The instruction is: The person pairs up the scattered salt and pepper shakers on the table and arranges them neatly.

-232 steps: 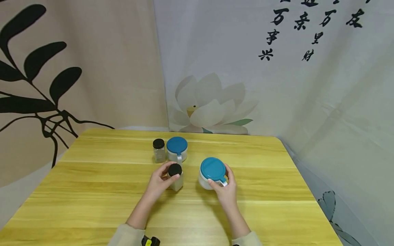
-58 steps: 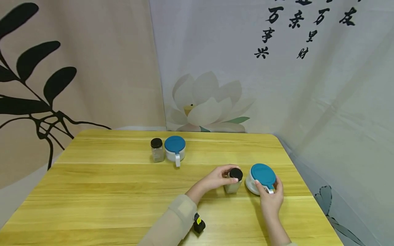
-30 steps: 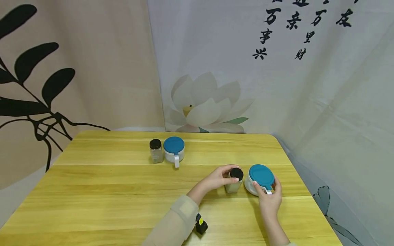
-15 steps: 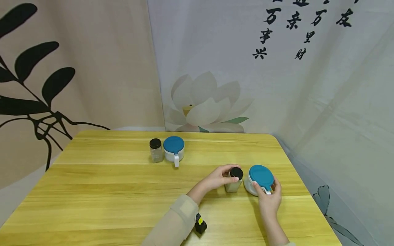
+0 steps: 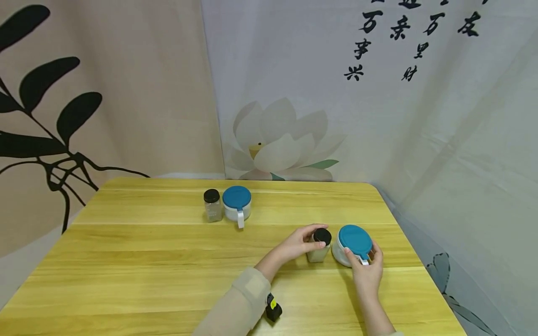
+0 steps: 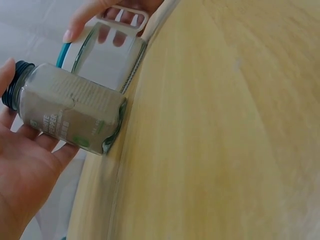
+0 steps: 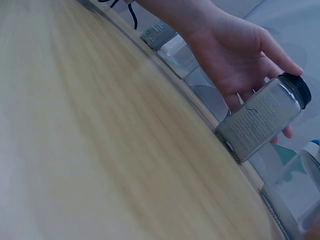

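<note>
My left hand (image 5: 294, 243) holds a square glass spice jar (image 5: 318, 255) with a black lid, thumb in front and fingers behind. The left wrist view shows the label on this spice jar (image 6: 70, 107), with the word pepper partly readable. Just to its right, my right hand (image 5: 367, 276) grips a round clear seasoning pot (image 5: 355, 239) with a blue lid, around its handle side. The right wrist view shows the spice jar (image 7: 262, 120) upright with its base at the tabletop, and part of the seasoning pot (image 7: 297, 185) beside it. A narrow gap separates the two containers.
At the back of the wooden table (image 5: 147, 261) stand a second black-lidded spice jar (image 5: 213, 211) and a second blue-lidded pot (image 5: 237, 198), side by side. A black device (image 5: 273, 309) sits at the left wrist. Printed curtains (image 5: 286, 93) hang behind the table.
Compared with the oldest frame, both hands have carried the spice jar and the blue-lidded pot rightward, away from the back pair. Over the last second hands and containers stay practically still.
</note>
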A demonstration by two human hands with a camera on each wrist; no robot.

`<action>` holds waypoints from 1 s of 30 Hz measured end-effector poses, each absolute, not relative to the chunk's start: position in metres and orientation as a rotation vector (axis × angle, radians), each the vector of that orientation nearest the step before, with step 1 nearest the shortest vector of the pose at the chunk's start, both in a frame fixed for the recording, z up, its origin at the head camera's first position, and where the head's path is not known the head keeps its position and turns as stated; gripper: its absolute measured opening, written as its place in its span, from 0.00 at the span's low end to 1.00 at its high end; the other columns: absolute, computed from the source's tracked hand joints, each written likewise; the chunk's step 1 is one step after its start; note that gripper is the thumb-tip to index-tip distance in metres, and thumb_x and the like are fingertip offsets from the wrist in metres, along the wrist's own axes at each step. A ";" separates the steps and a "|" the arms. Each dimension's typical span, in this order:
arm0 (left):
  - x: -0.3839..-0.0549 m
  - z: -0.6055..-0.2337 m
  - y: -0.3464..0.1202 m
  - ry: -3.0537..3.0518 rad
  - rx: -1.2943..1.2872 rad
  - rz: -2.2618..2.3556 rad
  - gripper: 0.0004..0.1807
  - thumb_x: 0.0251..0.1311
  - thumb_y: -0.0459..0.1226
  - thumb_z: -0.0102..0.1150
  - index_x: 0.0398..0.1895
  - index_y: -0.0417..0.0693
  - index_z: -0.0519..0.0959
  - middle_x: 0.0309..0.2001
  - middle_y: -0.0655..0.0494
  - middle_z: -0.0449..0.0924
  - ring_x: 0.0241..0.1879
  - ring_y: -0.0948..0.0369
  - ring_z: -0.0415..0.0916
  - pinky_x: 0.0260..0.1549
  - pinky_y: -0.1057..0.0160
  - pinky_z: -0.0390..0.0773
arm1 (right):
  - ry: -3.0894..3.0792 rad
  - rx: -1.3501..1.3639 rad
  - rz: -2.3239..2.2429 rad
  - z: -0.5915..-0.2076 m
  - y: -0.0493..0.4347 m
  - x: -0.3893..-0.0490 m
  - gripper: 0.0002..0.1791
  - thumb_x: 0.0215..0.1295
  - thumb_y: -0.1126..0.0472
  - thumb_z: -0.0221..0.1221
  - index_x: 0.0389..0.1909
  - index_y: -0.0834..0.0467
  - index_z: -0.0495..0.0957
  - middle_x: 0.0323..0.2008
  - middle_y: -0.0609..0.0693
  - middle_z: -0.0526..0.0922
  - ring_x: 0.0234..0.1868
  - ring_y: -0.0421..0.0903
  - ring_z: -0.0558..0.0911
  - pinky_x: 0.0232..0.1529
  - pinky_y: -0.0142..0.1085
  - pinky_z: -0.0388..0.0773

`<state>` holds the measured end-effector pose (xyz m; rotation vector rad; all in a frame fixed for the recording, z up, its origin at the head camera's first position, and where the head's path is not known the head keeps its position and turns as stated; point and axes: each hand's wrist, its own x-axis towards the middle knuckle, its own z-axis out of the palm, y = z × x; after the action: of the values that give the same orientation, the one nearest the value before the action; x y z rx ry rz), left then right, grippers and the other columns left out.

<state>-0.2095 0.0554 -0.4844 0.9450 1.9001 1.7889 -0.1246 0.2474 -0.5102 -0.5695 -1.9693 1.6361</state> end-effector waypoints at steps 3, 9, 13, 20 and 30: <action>-0.209 -0.485 0.056 1.906 0.932 1.790 0.27 0.66 0.33 0.56 0.68 0.48 0.67 0.65 0.46 0.67 0.48 0.68 0.72 0.47 0.68 0.72 | -1.969 -0.568 1.643 -0.511 0.248 -0.125 0.44 0.55 0.58 0.70 0.69 0.61 0.57 0.61 0.57 0.65 0.62 0.52 0.62 0.55 0.38 0.64; -0.203 -0.470 0.051 1.895 0.931 1.790 0.27 0.65 0.33 0.57 0.68 0.45 0.67 0.63 0.46 0.69 0.45 0.68 0.73 0.45 0.67 0.73 | -1.966 -0.548 1.638 -0.510 0.248 -0.125 0.44 0.56 0.58 0.70 0.69 0.62 0.57 0.61 0.57 0.64 0.62 0.52 0.62 0.51 0.26 0.65; -0.194 -0.452 0.045 1.897 0.934 1.789 0.26 0.66 0.33 0.56 0.67 0.42 0.67 0.65 0.43 0.66 0.54 0.65 0.70 0.53 0.64 0.70 | -1.955 -0.534 1.669 -0.510 0.248 -0.125 0.46 0.56 0.58 0.70 0.70 0.62 0.55 0.63 0.59 0.62 0.62 0.54 0.60 0.42 0.16 0.66; -0.196 -0.455 0.046 1.904 0.893 1.813 0.26 0.65 0.33 0.57 0.66 0.43 0.68 0.64 0.49 0.69 0.59 0.61 0.68 0.58 0.60 0.66 | -1.934 -0.513 1.694 -0.509 0.247 -0.124 0.47 0.56 0.60 0.69 0.72 0.60 0.52 0.68 0.58 0.58 0.63 0.57 0.58 0.42 0.16 0.65; -0.208 -0.475 0.049 1.976 0.947 1.783 0.27 0.64 0.34 0.59 0.67 0.50 0.68 0.64 0.52 0.68 0.62 0.62 0.65 0.63 0.60 0.60 | -1.976 -0.441 1.606 -0.506 0.248 -0.122 0.48 0.56 0.61 0.69 0.73 0.61 0.52 0.69 0.58 0.57 0.68 0.58 0.55 0.65 0.54 0.53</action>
<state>-0.2076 0.0487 -0.4754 0.9473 1.9760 1.7834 -0.1223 0.2484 -0.5063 -0.4405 -1.9755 1.6063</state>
